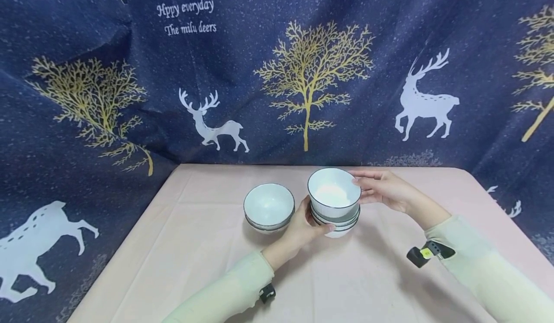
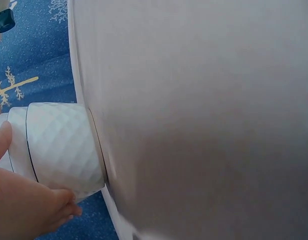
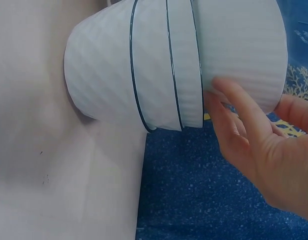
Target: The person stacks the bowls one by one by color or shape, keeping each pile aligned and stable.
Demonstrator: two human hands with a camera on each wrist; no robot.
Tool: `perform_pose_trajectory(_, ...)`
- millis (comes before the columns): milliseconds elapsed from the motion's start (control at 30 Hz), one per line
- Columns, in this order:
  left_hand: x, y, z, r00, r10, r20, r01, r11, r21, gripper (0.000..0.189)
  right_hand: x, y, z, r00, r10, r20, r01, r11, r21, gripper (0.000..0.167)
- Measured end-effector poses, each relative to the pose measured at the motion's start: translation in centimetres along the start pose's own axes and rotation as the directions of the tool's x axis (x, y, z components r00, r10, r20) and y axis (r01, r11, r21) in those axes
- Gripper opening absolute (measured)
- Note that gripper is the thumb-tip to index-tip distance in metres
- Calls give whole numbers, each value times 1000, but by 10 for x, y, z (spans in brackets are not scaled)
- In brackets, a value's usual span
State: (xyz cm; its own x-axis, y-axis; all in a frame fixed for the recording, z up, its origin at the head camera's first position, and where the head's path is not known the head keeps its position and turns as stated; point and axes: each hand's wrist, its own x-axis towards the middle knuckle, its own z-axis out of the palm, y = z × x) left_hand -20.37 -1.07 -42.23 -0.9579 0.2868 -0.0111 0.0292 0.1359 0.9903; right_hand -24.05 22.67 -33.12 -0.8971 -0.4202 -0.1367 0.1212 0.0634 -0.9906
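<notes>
A white bowl with a thin dark rim (image 1: 333, 188) sits tilted above a stack of similar bowls (image 1: 346, 223). My right hand (image 1: 387, 188) holds this top bowl at its right side, thumb at the rim; in the right wrist view its fingers (image 3: 239, 102) lie against the ribbed outer wall. My left hand (image 1: 300, 229) grips the stack below from the left and front, with the thumb on the near side. Three dark rims show on the stack (image 3: 103, 65) in the right wrist view, and the lowest bowl (image 2: 63, 145) has a dimpled wall.
Left of my left hand stands another pair of nested white bowls (image 1: 268, 205). A pale pink cloth (image 1: 195, 246) covers the table. Behind it hangs a dark blue curtain (image 1: 268, 135) printed with deer and golden trees.
</notes>
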Motion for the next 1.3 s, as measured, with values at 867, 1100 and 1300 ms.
perform_pose_trajectory(867,1,-2,1,1000,11,-11,-11,1000,10,104,-2,3,-1,999,-2,-54,-3,996,-84,56)
perform_pose_trajectory(1100,1,-2,1,1000,12,-13,-12,1000,11,104,0,6,-3,998,-6,-58,0,996,-88,55)
perform_pose_trajectory(1300,1,-2,1,1000,18,-11,-18,1000,10,104,0,8,-4,997,-8,-75,0,994,-110,55)
